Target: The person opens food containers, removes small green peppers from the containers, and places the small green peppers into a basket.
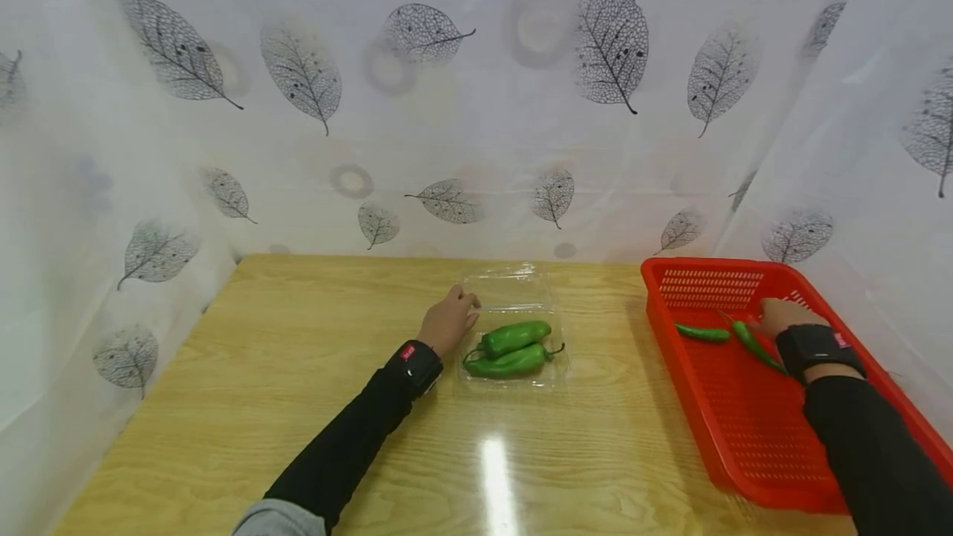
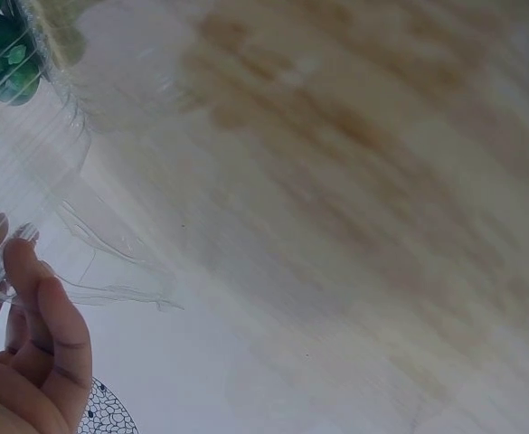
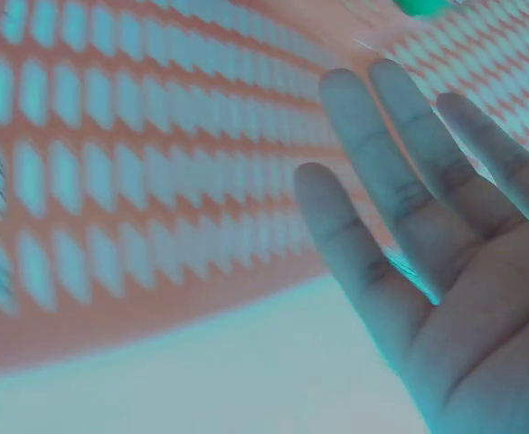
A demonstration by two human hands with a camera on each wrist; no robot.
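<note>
A clear plastic clamshell box [image 1: 514,294] lies with its lid raised, two green peppers [image 1: 514,338] inside. My left hand [image 1: 449,321] is at the box's left side; in the left wrist view its curled fingers [image 2: 61,334] pinch the clear plastic edge. Over on the right, my right hand [image 1: 787,315] reaches into a red plastic basket [image 1: 711,428]. The right wrist view shows its fingers [image 3: 373,136] spread and fairly straight, holding nothing visible. Near that hand lie a slim green pepper [image 1: 754,344] and another green pepper [image 1: 703,333].
The wooden table [image 1: 313,313] carries both the box and the basket. A white curtain [image 1: 476,131] printed with leaves hangs behind and at both sides. The basket's perforated wall [image 3: 155,163] rises close beside my right hand.
</note>
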